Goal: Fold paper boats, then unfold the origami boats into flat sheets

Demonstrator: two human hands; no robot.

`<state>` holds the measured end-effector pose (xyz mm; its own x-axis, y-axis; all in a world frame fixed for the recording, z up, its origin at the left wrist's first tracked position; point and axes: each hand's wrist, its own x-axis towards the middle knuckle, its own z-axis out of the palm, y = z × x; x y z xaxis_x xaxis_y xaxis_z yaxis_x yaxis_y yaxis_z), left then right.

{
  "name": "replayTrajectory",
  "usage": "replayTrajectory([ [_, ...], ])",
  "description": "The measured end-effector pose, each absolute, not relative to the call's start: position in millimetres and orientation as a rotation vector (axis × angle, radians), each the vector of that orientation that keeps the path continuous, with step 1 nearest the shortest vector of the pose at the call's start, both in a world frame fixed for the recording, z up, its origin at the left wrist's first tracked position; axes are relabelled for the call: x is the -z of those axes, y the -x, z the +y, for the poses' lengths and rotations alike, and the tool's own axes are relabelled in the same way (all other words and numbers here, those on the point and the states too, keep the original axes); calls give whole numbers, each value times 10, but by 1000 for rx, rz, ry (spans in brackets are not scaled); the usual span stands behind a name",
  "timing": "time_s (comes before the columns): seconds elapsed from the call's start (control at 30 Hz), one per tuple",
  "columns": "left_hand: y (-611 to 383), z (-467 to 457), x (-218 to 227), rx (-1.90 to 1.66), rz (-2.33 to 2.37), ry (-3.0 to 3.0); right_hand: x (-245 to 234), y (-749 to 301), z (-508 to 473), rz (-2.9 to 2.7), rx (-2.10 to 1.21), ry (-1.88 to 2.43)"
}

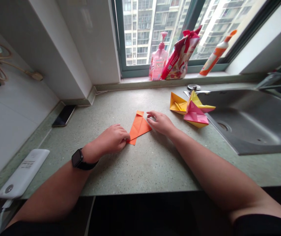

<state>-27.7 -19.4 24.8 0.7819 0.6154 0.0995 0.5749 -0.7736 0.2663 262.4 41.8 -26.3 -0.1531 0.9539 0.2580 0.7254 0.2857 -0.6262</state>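
A folded sheet of orange paper (138, 127) lies on the countertop, with a small flap turned over at its top end and creases across it. At its lower left corner, the curled fingers of my left hand (114, 137) pinch the edge; the fingertips are partly hidden. My right hand (160, 122) hovers close by the paper's right side, fingers slightly bent and apart, holding nothing. To the right of that hand sit three folded paper boats: an orange-yellow one (176, 104), a yellow one (197, 101) and a pink one with a yellow base (196, 115).
A steel sink (253, 118) takes up the right side. On the sill stand a pink pump bottle (158, 64), a red bag (182, 55) and an orange-white bottle (215, 55). A phone (64, 115) and a white power bank (23, 173) with its cable lie left.
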Motion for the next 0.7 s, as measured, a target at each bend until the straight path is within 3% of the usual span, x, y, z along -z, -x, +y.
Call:
replayTrajectory([
  [0.23,251,-170,-179,-332,1039,-2753,345,-2561,410,-1956,-648,1378],
  [0.5,226,-139,-79,-375,1043,-2754,306,-2520,438,-1536,-1090,1187],
  [0.7,227,-145,-27,-624,1278,-2565,236,-2506,428,-1344,-1248,983],
])
